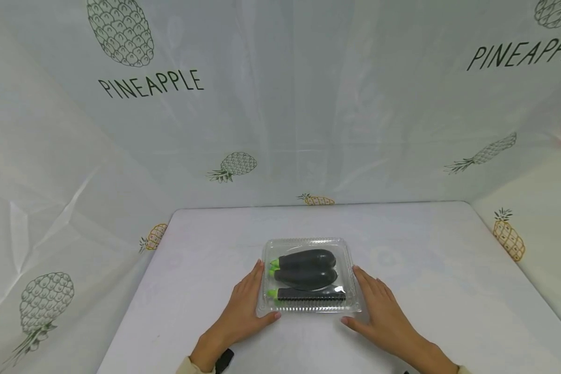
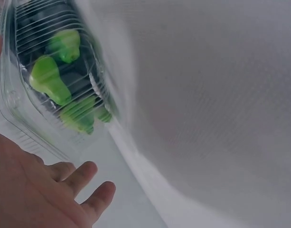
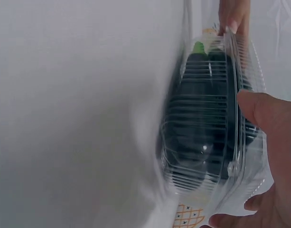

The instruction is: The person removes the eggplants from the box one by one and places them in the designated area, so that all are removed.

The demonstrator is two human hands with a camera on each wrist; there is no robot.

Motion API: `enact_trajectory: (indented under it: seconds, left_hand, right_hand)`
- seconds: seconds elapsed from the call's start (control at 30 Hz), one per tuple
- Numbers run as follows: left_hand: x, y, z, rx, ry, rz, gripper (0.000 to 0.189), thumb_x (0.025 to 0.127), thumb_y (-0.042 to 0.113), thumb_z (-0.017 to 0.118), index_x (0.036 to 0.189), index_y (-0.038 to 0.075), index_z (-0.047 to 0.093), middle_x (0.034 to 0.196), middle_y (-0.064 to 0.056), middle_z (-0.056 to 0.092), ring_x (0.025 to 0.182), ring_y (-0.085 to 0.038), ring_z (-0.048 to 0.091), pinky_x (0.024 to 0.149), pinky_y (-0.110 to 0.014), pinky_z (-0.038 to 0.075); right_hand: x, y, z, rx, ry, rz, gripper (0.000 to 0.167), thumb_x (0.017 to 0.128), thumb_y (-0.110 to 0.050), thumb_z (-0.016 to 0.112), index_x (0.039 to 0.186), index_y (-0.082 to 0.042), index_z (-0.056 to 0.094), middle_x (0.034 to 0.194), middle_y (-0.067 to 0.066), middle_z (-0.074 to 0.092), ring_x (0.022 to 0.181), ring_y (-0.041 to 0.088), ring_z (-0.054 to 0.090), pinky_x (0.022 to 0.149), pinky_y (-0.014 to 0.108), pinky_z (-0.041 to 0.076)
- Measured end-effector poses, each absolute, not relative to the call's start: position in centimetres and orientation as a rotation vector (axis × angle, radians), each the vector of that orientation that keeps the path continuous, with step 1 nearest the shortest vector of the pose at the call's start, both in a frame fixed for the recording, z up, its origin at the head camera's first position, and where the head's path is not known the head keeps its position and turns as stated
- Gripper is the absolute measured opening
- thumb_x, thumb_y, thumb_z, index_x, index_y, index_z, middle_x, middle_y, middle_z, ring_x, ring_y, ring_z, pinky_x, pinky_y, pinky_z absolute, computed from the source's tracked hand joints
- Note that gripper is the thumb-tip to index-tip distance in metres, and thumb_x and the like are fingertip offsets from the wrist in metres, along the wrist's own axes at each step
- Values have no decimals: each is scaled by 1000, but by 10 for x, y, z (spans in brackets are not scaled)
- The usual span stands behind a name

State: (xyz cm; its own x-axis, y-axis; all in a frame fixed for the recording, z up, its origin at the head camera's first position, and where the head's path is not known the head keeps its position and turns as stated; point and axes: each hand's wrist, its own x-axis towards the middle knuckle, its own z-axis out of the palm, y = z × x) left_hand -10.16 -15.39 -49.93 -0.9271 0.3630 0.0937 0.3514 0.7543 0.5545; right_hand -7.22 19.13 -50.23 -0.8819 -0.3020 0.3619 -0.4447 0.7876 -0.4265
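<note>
A clear plastic clamshell box [image 1: 348, 254] with a ribbed rim lies on the white table, its lid down. Inside it are dark eggplants [image 1: 306, 275] with bright green stems pointing left. My left hand [image 1: 243, 311] rests along the box's left side, fingers straight and thumb by the near corner. On the opposite side my right hand [image 1: 385, 317] lies with extended fingers along the edge, its thumb near the front right corner. The left wrist view shows the green stems [image 2: 48, 78] through the ribbed wall. In the right wrist view the thumb [image 3: 254, 107] is beside the rim.
The white table [image 1: 205, 244] has rounded far corners. Behind it and at both sides hangs a pale sheet [image 1: 308, 104] printed with pineapples and lettering. A dark band [image 1: 224, 360] is at the left wrist.
</note>
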Motion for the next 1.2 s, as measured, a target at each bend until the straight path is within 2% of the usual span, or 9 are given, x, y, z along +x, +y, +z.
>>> enact_trajectory:
  seconds: [0.07, 0.17, 0.3, 0.7, 0.83, 0.9, 1.03, 1.1, 1.2]
  left_hand:
    - [-101, -153, -500, 594, 2924, 916, 116, 86, 51, 81, 167, 0, 16, 173, -20, 22, 157, -41, 29, 126, -65, 29]
    - [-101, -153, -500, 610, 2943, 927, 115, 86, 49, 82, 166, -1, 17, 172, -22, 24, 156, -42, 30, 124, -66, 31]
    - [-99, -152, -502, 607, 2972, 897, 113, 87, 45, 82, 166, -2, 16, 173, -21, 23, 156, -41, 30, 125, -65, 32]
    - [-92, -144, -504, 625, 3017, 905, 103, 92, 35, 77, 164, -8, 16, 172, -25, 21, 155, -43, 30, 124, -65, 30]
    - [-89, -143, -505, 658, 3050, 928, 99, 94, 32, 76, 163, -10, 19, 170, -27, 24, 152, -45, 34, 121, -67, 34]
    - [-88, -142, -506, 660, 3062, 924, 98, 94, 31, 75, 163, -10, 19, 170, -27, 24, 151, -44, 35, 120, -67, 35]
    - [-88, -139, -507, 641, 3062, 936, 97, 94, 28, 75, 163, -9, 19, 171, -26, 22, 152, -43, 33, 121, -66, 33]
    - [-88, -138, -507, 633, 3058, 946, 96, 94, 27, 76, 163, -8, 20, 172, -25, 21, 153, -42, 33, 121, -66, 33]
    - [-89, -136, -505, 631, 3052, 962, 94, 95, 25, 75, 164, -7, 20, 172, -25, 21, 153, -42, 31, 122, -66, 31]
  right_hand:
    - [-72, 190, -503, 574, -2696, 745, 113, 78, -40, 93, 164, -3, 29, 159, 21, 46, 140, 44, 48, 128, 27, 14]
    - [-73, 187, -505, 570, -2679, 737, 112, 78, -39, 92, 163, -2, 29, 157, 23, 47, 138, 45, 50, 126, 42, 27]
    - [-74, 184, -506, 558, -2663, 756, 110, 78, -37, 92, 162, 0, 30, 155, 25, 48, 135, 47, 53, 110, 64, 43]
    - [-75, 178, -506, 522, -2644, 805, 105, 80, -32, 91, 160, 3, 33, 156, 26, 48, 136, 49, 52, 107, 69, 46]
    - [-73, 176, -507, 520, -2614, 821, 105, 79, -29, 92, 159, 3, 33, 155, 24, 50, 136, 46, 52, 108, 63, 45]
    - [-72, 176, -508, 524, -2594, 828, 105, 78, -27, 92, 159, 4, 34, 155, 24, 50, 136, 45, 52, 114, 51, 41]
    - [-73, 175, -509, 541, -2560, 836, 105, 77, -24, 92, 159, 5, 33, 154, 24, 50, 136, 45, 51, 122, 20, 21]
    - [-74, 176, -509, 554, -2542, 844, 105, 77, -22, 92, 159, 6, 33, 154, 25, 50, 135, 47, 51, 120, 11, 13]
    - [-75, 177, -509, 565, -2528, 856, 104, 77, -20, 92, 158, 7, 33, 154, 27, 49, 135, 48, 50, 119, 6, 9]
